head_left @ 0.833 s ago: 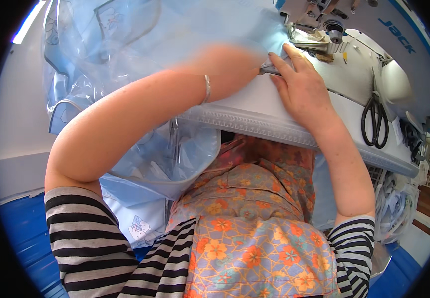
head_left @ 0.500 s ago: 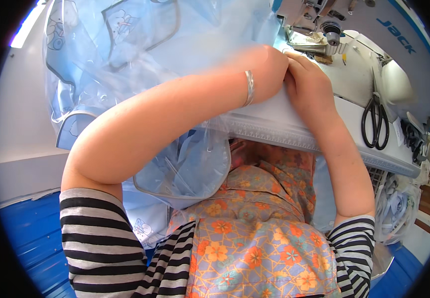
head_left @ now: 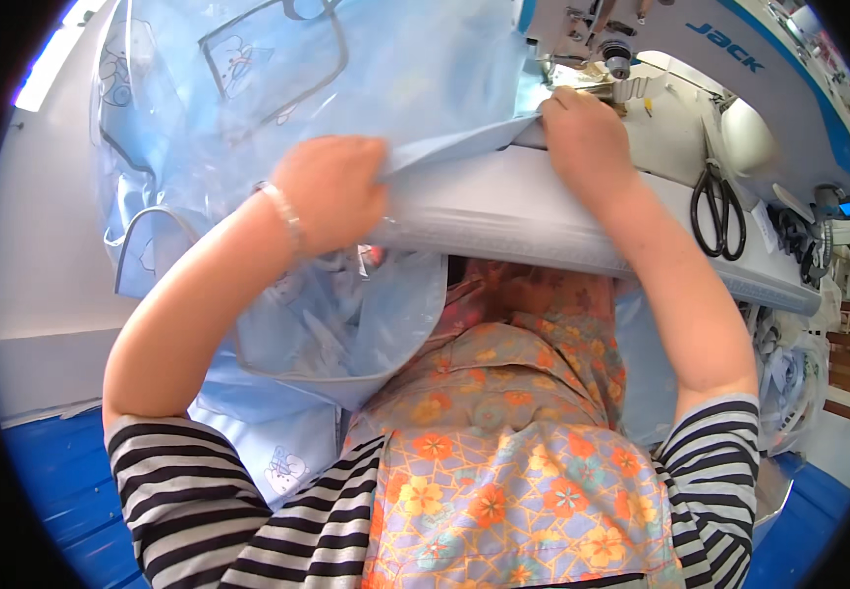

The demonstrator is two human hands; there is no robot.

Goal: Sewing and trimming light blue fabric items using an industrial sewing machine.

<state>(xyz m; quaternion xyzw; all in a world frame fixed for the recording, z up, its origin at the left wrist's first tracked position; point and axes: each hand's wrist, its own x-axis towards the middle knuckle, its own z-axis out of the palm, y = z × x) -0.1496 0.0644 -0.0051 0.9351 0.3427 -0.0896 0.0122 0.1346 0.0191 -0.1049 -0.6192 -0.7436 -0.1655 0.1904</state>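
A light-blue, shiny fabric piece (head_left: 405,88) with grey-edged pockets and printed cartoon figures lies across the sewing table (head_left: 484,201). Its near edge is drawn taut in a folded strip between my hands. My left hand (head_left: 331,191), a bracelet at its wrist, is closed on the edge at the left; its fingers are partly blurred. Close to the sewing machine's needle area, my right hand (head_left: 587,133) pinches the other end of that edge. The white and blue sewing machine (head_left: 729,59) stands at the upper right, its presser foot partly hidden.
Black-handled scissors (head_left: 717,211) rest on the table right of my right forearm. A ruler strip (head_left: 513,240) runs along the table's front edge. More blue fabric (head_left: 346,334) hangs over my lap at the left. Clear bagged material (head_left: 788,368) sits at the lower right.
My left hand has moved left, away from my right hand, stretching the fabric edge between them. My right hand has shifted slightly left and up.
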